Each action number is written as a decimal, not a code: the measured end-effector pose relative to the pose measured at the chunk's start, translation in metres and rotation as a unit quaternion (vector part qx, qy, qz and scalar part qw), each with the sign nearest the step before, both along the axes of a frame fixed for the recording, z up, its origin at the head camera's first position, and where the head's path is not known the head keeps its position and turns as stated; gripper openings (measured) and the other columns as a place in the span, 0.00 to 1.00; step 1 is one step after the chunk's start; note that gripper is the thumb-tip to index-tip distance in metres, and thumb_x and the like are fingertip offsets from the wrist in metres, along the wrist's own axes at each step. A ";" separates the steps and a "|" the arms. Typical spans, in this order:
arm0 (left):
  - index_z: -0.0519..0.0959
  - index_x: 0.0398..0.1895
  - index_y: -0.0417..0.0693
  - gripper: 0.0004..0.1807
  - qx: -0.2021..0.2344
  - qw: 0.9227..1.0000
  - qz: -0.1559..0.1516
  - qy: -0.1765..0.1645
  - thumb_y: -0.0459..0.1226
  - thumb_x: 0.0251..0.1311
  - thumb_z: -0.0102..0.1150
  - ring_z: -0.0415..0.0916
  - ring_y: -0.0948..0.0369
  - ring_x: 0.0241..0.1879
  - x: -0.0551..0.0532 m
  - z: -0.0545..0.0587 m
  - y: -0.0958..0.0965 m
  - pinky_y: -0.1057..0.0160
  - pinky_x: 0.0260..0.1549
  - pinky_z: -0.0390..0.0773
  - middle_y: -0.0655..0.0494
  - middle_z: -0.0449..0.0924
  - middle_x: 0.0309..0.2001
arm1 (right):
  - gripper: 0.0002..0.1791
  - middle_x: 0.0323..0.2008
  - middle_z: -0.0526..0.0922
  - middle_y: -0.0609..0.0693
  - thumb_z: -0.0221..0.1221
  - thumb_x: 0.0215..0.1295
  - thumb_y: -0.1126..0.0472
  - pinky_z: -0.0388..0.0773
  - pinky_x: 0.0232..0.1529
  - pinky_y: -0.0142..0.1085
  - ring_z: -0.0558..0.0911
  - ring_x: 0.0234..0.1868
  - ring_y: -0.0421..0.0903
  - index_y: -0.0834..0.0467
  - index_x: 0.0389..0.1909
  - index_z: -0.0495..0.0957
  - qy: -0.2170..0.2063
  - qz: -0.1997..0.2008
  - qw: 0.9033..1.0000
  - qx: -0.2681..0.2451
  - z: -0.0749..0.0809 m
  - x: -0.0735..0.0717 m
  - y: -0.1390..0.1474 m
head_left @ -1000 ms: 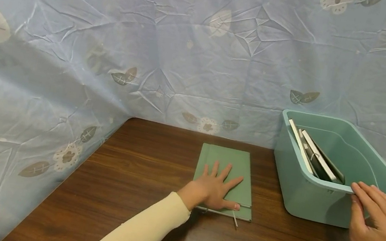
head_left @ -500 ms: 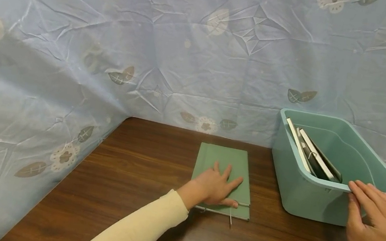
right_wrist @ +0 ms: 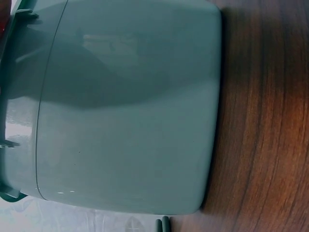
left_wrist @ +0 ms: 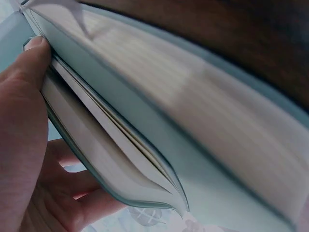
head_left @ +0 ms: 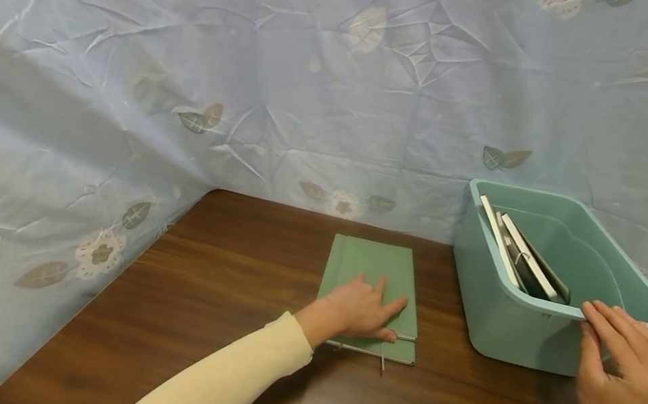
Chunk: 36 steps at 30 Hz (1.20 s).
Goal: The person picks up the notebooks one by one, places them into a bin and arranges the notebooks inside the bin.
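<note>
The left grip (head_left: 355,310), at the centre of the head view, pinches the near edge of the upper green notebook (head_left: 374,260); the left wrist view shows the thumb on its edge, the fingers across its cover, and its leaves slightly parted. Under it lies the lower green notebook (left_wrist: 207,82), page edges facing the camera. A thin ribbon (head_left: 382,363) hangs from the near side. At the right of the head view, the right grip (head_left: 629,375) holds the near rim of the green bin (head_left: 505,321), fingers bent over it. In the bin's left part, several books (head_left: 528,256) lean with pale page edges upward. Bin and notebooks rest on the brown bench (head_left: 227,285), before a patterned cloth (head_left: 318,58).
</note>
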<state>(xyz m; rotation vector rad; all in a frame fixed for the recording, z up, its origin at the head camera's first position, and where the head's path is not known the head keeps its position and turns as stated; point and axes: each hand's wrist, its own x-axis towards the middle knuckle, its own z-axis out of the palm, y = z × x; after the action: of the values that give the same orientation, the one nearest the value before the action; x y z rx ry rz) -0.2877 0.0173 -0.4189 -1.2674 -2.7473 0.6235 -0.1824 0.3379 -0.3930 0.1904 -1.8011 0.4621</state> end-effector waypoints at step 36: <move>0.42 0.80 0.63 0.28 -0.088 0.990 -0.101 0.049 0.42 0.80 0.27 0.85 0.54 0.24 0.004 -0.001 0.009 0.50 0.49 0.83 0.38 0.71 0.66 | 0.12 0.47 0.86 0.62 0.59 0.68 0.64 0.67 0.69 0.34 0.81 0.59 0.56 0.62 0.46 0.86 0.022 0.009 1.000 -0.001 0.005 -0.001 -0.007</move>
<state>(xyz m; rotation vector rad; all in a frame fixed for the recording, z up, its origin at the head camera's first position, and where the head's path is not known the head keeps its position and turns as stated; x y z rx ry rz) -0.2834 0.0263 -0.4198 -1.4837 -2.4902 0.8980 -0.1829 0.3306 -0.3876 0.2138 -1.7564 0.4702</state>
